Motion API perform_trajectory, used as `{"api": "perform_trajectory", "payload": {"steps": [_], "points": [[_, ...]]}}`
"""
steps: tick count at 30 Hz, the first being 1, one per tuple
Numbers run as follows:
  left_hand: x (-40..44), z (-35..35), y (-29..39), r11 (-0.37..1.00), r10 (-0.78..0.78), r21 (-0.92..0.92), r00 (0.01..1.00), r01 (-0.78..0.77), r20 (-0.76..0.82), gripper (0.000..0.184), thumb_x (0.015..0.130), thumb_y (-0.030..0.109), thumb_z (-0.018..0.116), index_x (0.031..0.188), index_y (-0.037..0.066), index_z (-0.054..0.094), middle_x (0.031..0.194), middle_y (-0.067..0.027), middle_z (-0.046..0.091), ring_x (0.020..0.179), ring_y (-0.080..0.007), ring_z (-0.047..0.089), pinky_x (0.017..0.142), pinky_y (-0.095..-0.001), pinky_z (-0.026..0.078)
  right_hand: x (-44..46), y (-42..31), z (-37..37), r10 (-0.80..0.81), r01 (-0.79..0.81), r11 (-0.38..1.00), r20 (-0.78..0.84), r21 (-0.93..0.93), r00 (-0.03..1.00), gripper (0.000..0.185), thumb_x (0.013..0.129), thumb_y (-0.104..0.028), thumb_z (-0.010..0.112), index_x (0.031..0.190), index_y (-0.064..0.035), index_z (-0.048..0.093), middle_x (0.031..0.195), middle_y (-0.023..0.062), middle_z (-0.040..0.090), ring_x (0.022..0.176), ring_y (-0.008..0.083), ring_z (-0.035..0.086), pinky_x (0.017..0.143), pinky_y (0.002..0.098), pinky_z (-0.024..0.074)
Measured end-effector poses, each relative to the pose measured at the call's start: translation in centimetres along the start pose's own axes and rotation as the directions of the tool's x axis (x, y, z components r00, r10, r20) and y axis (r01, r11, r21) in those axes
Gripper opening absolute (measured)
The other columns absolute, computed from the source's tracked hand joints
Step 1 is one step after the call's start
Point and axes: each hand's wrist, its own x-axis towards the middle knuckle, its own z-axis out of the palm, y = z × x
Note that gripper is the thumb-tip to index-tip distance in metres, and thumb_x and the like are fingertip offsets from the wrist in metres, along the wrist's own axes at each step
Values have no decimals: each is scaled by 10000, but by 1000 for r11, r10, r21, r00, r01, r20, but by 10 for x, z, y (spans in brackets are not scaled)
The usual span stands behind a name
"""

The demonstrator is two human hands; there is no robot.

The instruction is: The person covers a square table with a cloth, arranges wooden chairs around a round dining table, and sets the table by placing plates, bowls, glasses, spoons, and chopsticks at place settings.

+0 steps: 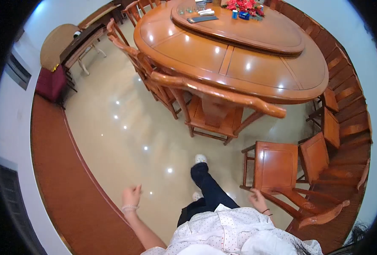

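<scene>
My left hand [131,197] hangs over the tiled floor at the lower left, a pale bracelet on its wrist. Its fingers are loosely bent, the thumb stands apart, and nothing shows in it. At the lower right, my right hand [257,199] is beside a wooden chair [276,163], also without anything visible in it; its fingers are slack and a little apart. A dark band circles that wrist. Whether the right hand touches the chair, I cannot tell.
Ahead stands a large round wooden table [175,55] with a turntable [256,36] bearing red flowers [241,6], glasses and a dark tray [202,19]. An armchair [216,112] is at its near edge. Wood panelling [65,170] runs along the left; a maroon chair [50,83] is farther back.
</scene>
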Motion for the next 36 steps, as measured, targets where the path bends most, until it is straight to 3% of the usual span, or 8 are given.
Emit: {"api": "perform_trajectory", "payload": {"steps": [3, 6, 10, 13, 20, 23, 31, 36], "points": [[77, 13, 83, 684, 448, -549, 871, -480, -204, 293, 865, 186, 426, 1052, -24, 509, 1057, -121, 548, 996, -180, 505, 841, -293, 375, 68, -107, -41, -22, 138, 960, -429, 243, 903, 328, 822, -156, 492, 1122, -39, 433, 1045, 74, 474, 942, 168, 464, 801, 280, 392], [127, -16, 186, 504, 470, -646, 810, -573, -352, 362, 876, 146, 402, 1207, 7, 349, 1233, -98, 402, 1135, -197, 381, 923, -316, 303, 145, -154, -81, -82, 401, 891, -793, 213, 603, 345, 874, -262, 388, 1117, -20, 429, 1077, 66, 460, 959, 182, 461, 839, 303, 370], [211, -41, 248, 273, 326, -882, 899, -384, -291, 451, 889, 259, 374, 1264, 46, 240, 1270, -117, 353, 1152, -218, 360, 923, -346, 291, 209, -203, -106, 76, 604, 676, -855, 422, 512, 396, 878, -333, 357, 1096, -13, 439, 1041, 88, 488, 934, 198, 473, 833, 327, 375], [261, -45, 269, 86, 370, -988, 925, -127, -86, 461, 885, 332, 354, 1243, 58, 262, 1229, -126, 408, 1136, -234, 384, 913, -364, 293, 227, -231, -120, 276, 741, 179, -756, 648, 594, 354, 859, -358, 370, 903, -32, 500, 807, 97, 514, 807, 218, 483, 760, 343, 393], [284, -29, 273, -39, 506, -985, 853, 166, 124, 438, 862, 436, 319, 794, 73, 554, 569, -45, 516, 560, -189, 504, 726, -342, 418, 229, -240, -123, -64, 785, 86, -783, 613, 619, 258, 837, -299, 360, 687, -90, 356, 634, 46, 385, 658, 180, 406, 737, 353, 358], [296, -19, 270, -264, 864, -838, 503, 478, 14, 467, 858, 453, 308, 604, 113, 502, 349, 31, 319, 394, -92, 319, 596, -245, 342, 232, -241, -121, -55, 809, 70, -808, 583, 587, 244, 830, -275, 352, 666, -101, 303, 612, 31, 318, 600, 156, 350, 754, 344, 352], [271, -14, 237, -317, 893, -831, 439, 457, -99, 479, 877, 371, 292, 459, 147, 358, 355, 0, 358, 360, -131, 327, 615, -282, 373, 202, -226, -94, -67, 832, -194, -853, 519, 517, 225, 843, -243, 382, 688, -92, 319, 591, 20, 292, 510, 110, 310, 547, 243, 339], [245, -14, 208, -338, 810, -880, 580, 334, -91, 465, 897, 291, 266, 454, 175, 345, 333, 37, 330, 315, -96, 291, 565, -266, 370, 171, -221, -75, 45, 855, -168, -863, 490, 504, 247, 835, -238, 384, 637, -108, 313, 547, 1, 276, 465, 95, 284, 474, 222, 290]]}}
